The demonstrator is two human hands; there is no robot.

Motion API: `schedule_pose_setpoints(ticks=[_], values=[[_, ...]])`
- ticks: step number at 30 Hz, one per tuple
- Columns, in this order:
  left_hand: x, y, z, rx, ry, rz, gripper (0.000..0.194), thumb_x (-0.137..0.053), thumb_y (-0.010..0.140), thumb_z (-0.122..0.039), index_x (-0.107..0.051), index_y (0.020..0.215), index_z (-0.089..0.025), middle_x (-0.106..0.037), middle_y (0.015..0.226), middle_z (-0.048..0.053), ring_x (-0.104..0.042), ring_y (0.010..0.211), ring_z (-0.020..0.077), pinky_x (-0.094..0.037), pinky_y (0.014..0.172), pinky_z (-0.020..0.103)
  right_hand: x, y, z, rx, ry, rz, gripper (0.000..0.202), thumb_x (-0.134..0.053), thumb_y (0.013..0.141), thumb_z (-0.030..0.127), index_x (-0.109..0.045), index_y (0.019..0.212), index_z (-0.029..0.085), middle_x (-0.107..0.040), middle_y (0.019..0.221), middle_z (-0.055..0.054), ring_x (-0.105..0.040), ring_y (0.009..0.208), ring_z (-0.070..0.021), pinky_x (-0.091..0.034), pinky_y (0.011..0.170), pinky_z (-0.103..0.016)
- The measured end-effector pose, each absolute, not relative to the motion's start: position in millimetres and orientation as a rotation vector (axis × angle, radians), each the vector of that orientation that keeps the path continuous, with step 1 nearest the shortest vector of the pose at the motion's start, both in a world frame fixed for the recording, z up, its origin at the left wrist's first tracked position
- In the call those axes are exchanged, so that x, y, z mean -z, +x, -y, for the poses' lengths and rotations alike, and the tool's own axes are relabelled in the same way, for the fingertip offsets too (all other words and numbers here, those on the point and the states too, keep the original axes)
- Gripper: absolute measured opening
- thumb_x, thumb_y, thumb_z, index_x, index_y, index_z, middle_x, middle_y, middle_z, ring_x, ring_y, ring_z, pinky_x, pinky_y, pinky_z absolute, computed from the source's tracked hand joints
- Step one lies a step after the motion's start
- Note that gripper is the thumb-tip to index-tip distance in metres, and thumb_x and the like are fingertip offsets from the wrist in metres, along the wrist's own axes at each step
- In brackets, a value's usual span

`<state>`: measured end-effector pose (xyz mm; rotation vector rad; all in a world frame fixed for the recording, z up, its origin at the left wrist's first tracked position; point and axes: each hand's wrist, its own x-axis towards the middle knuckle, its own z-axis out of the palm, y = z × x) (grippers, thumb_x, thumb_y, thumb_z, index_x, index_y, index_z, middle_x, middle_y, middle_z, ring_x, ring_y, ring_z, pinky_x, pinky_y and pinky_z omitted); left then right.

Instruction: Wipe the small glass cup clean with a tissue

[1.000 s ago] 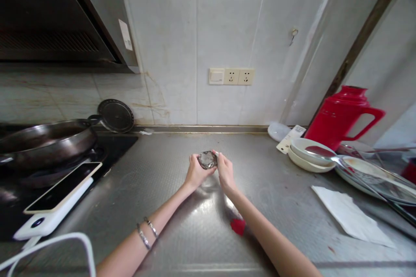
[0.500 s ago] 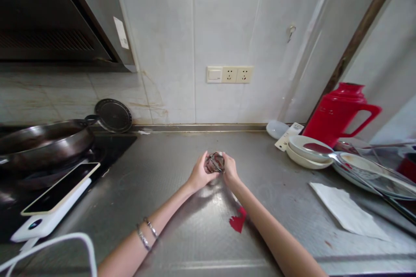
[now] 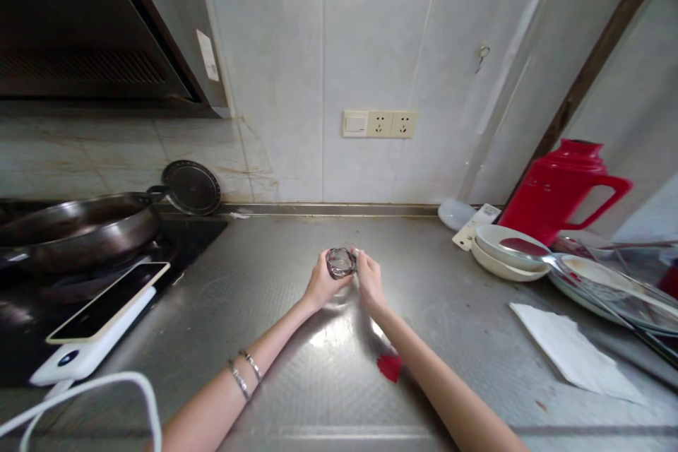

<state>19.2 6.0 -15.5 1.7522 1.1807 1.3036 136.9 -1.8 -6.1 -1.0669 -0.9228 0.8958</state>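
Note:
Over the middle of the steel counter, my left hand is wrapped round a small round see-through glass object with a dark patterned rim. Its exact kind is not clear. My right hand is close against the object's right side, fingers bent together. A tiny white bit shows at those fingertips, too small to name. Below the hands, partly behind my right forearm, lies a red scrap.
Left are a pan on the black cooktop, a round dark lid-like disc, and a phone on a white device with a cable. Right stand a red thermos, stacked bowls, a plate with utensils, and a white paper towel.
Both hands and the glass object have shifted slightly left. The object's round opening now faces me more, and my right fingers sit more at its edge. The camera view has moved slightly.

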Motion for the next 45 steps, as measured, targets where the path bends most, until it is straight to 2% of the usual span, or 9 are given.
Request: schedule_pose_setpoints(ticks=[8, 11, 14, 17, 20, 24, 33, 40, 45], values=[[14.2, 13.6, -14.6, -1.374, 1.616, -1.111, 0.071, -0.079, 0.059, -0.032, -0.043, 0.118, -0.017, -0.064, 0.110, 0.011, -0.064, 0.100, 0.0227, -0.049, 0.091, 0.039, -3.7, 154.8, -4.5, -0.732, -1.109, 1.089, 0.046, -0.048, 0.081, 0.053, -0.072, 0.094, 0.017, -0.070, 0.100, -0.009, -0.059, 0.096, -0.0235, -0.042, 0.083, -0.031], [12.1, 9.5, -17.4, -1.327, 1.604, -1.025, 0.069, -0.078, 0.060, -0.031, -0.043, 0.117, -0.017, -0.065, 0.108, 0.010, -0.064, 0.099, 0.0216, -0.049, 0.091, 0.038, -9.5, 177.8, -14.5, -0.615, -1.148, 1.122, 0.044, -0.052, 0.077, 0.056, -0.073, 0.080, 0.018, -0.070, 0.077, -0.005, -0.059, 0.084, -0.0230, -0.042, 0.076, -0.029], [11.2, 7.0, -18.3, -1.269, 1.613, -0.946, 0.069, -0.078, 0.059, -0.031, -0.044, 0.117, -0.015, -0.065, 0.109, 0.010, -0.063, 0.101, 0.0214, -0.048, 0.093, 0.038, -13.3, 192.8, -20.0, -0.613, -1.178, 1.172, 0.051, -0.050, 0.076, 0.061, -0.067, 0.059, 0.016, -0.060, 0.055, -0.001, -0.053, 0.062, -0.0181, -0.037, 0.060, -0.026], [11.3, 6.8, -17.0, -1.204, 1.617, -0.855, 0.070, -0.079, 0.059, -0.030, -0.045, 0.118, -0.014, -0.064, 0.111, 0.012, -0.062, 0.103, 0.0222, -0.047, 0.095, 0.040, -16.8, 198.3, -19.9, -0.596, -1.187, 1.248, 0.052, -0.054, 0.073, 0.062, -0.061, 0.051, 0.015, -0.053, 0.047, 0.001, -0.046, 0.051, -0.0140, -0.030, 0.052, -0.025], [11.3, 7.9, -14.8, -1.172, 1.632, -0.772, 0.071, -0.080, 0.058, -0.027, -0.046, 0.118, -0.014, -0.063, 0.112, 0.013, -0.061, 0.104, 0.0236, -0.046, 0.095, 0.041, -21.5, 200.8, -17.3, -0.583, -1.172, 1.325, 0.045, -0.059, 0.073, 0.057, -0.069, 0.063, 0.015, -0.062, 0.056, 0.000, -0.051, 0.055, -0.0156, -0.033, 0.054, -0.026], [9.5, 9.2, -11.6, -1.145, 1.636, -0.742, 0.076, -0.083, 0.053, -0.024, -0.047, 0.119, -0.014, -0.062, 0.113, 0.015, -0.061, 0.103, 0.0249, -0.046, 0.094, 0.042, -27.1, 200.8, -12.3, -0.517, -1.120, 1.345, 0.032, -0.062, 0.074, 0.048, -0.074, 0.081, 0.018, -0.072, 0.079, -0.006, -0.061, 0.071, -0.0217, -0.043, 0.068, -0.030], [9.2, 10.3, -12.2, -1.126, 1.550, -0.626, 0.075, -0.082, 0.054, -0.023, -0.046, 0.119, -0.013, -0.061, 0.116, 0.014, -0.061, 0.104, 0.0251, -0.047, 0.094, 0.039, -31.0, 180.4, 4.1, -0.562, -1.022, 1.861, 0.029, -0.049, 0.087, 0.034, -0.072, 0.097, 0.018, -0.073, 0.095, -0.007, -0.067, 0.082, -0.0222, -0.049, 0.074, -0.030], [13.1, 6.5, -24.3, -1.311, 1.453, -0.696, 0.072, -0.081, 0.056, -0.027, -0.044, 0.116, -0.015, -0.062, 0.110, 0.012, -0.063, 0.097, 0.0209, -0.049, 0.090, 0.035, -35.8, 178.8, 11.1, -0.315, -0.985, 1.899, 0.025, -0.048, 0.090, 0.025, -0.070, 0.100, 0.020, -0.072, 0.101, -0.007, -0.069, 0.091, -0.0226, -0.053, 0.079, -0.031], [16.7, 6.7, -29.5, -1.422, 1.457, -0.792, 0.074, -0.080, 0.055, -0.026, -0.041, 0.117, -0.016, -0.062, 0.108, 0.010, -0.063, 0.092, 0.0188, -0.051, 0.083, 0.031, -28.8, 163.8, 17.9, -0.039, -0.854, 2.026, 0.029, -0.044, 0.091, 0.015, -0.063, 0.112, 0.021, -0.069, 0.109, -0.010, -0.064, 0.104, -0.0208, -0.052, 0.088, -0.033]])
